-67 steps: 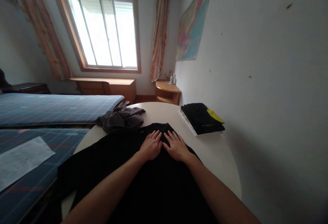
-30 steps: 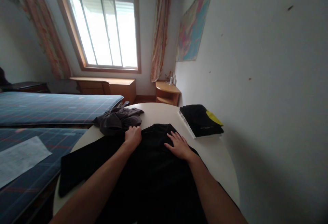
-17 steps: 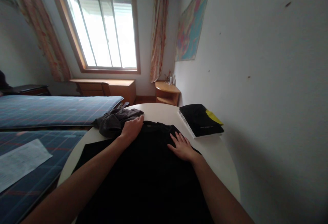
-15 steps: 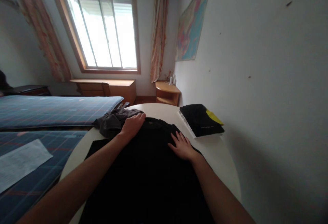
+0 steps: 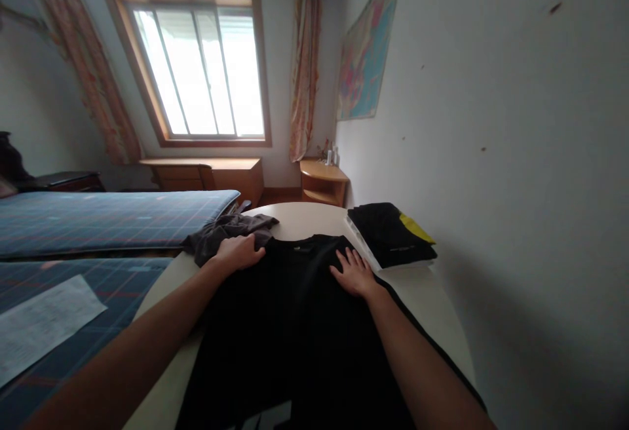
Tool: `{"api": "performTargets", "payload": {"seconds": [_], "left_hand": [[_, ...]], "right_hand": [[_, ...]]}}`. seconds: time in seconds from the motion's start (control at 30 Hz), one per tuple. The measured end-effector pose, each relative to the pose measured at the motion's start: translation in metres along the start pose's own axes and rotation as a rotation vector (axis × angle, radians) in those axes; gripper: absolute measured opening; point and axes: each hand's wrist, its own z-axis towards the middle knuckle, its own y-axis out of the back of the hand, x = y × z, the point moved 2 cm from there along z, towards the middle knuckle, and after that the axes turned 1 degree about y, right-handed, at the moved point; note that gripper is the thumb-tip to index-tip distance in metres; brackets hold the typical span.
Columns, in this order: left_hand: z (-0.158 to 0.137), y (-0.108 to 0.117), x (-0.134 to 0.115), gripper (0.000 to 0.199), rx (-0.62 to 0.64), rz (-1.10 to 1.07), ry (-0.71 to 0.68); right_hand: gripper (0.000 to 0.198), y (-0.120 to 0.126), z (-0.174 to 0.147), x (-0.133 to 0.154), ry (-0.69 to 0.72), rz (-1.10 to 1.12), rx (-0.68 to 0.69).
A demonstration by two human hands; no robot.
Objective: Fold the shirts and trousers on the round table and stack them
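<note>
A black T-shirt lies spread on a pale round table, its collar at the far end and part of a light print at the bottom of the view. My left hand is closed on the shirt's left shoulder beside the collar, with its fingertips partly hidden. On the right shoulder my right hand rests flat, fingers spread. Just beyond my left hand is a crumpled dark grey cloth. To the right of my right hand sits a folded black garment with a yellow patch, on something white.
Beds with blue plaid mattresses stand left of the table, and a paper sheet lies on the nearer one. The white wall runs along the right. A wooden desk and corner shelf stand beneath the window side.
My left hand has moved slightly left and nearer to me. The shirt's left sleeve no longer spreads out at the left, and a light print now shows at the bottom. My right hand stays flat.
</note>
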Motion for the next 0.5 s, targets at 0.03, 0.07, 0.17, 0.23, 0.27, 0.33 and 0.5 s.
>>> {"api": "performTargets", "payload": {"seconds": [0.03,0.07,0.17,0.23,0.27,0.33,0.5], "left_hand": [[-0.004,-0.002,0.005,0.047,0.042,0.002,-0.017],[-0.008,-0.005,0.009,0.042,0.075,0.004,-0.044],[-0.016,-0.007,0.017,0.026,0.120,-0.008,-0.127],[-0.017,-0.004,0.022,0.023,0.124,-0.023,-0.151],[-0.015,-0.001,0.024,0.025,0.115,-0.038,-0.158],[-0.009,0.008,0.028,0.030,0.073,-0.110,-0.180],[0.010,0.035,0.040,0.038,0.069,-0.288,-0.223]], "right_hand": [[0.074,0.000,0.000,0.000,0.002,-0.001,-0.009],[0.074,-0.001,0.000,-0.001,0.004,-0.001,-0.019],[0.073,-0.002,-0.001,-0.001,0.011,0.000,-0.042],[0.073,-0.003,-0.001,-0.001,0.014,-0.001,-0.045],[0.073,-0.003,-0.001,-0.001,0.013,-0.003,-0.046],[0.072,-0.003,0.000,-0.002,0.009,-0.006,-0.046],[0.072,-0.003,-0.001,-0.002,0.007,0.004,-0.051]]}}
